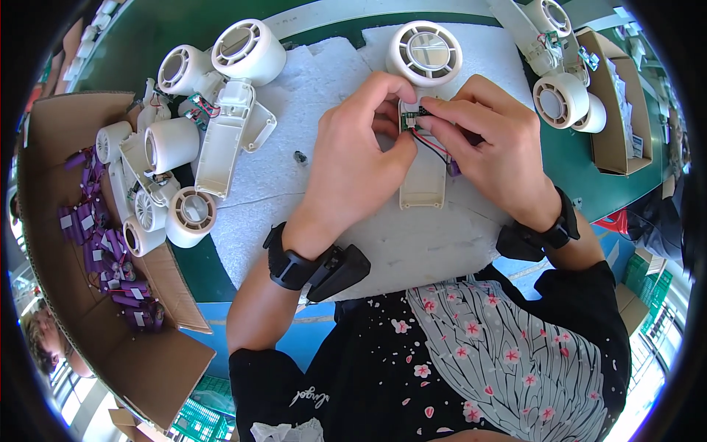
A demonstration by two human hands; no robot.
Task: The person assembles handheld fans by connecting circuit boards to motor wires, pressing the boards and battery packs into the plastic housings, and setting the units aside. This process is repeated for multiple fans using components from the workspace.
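A white handheld fan [422,188] lies on the foam sheet in front of me, its round grilled head [425,54] pointing away and its handle casing open toward me. At its neck sits a small green circuit board [410,118]. Red and black wires [431,143] run from the board toward a purple battery [454,169], mostly hidden beside the handle. My left hand [361,151] curls round the neck from the left, thumb and fingers closed at the board's edge. With thumb and forefinger, my right hand [493,132] pinches the board's right side; its fingertips partly cover it.
Several half-assembled white fans [221,140] are piled at the left of the white foam sheet [294,173]. A cardboard box [158,342] of purple battery packs [92,243] stands at far left. More fans [563,103] and a smaller carton [622,158] occupy the right of the green table [582,177].
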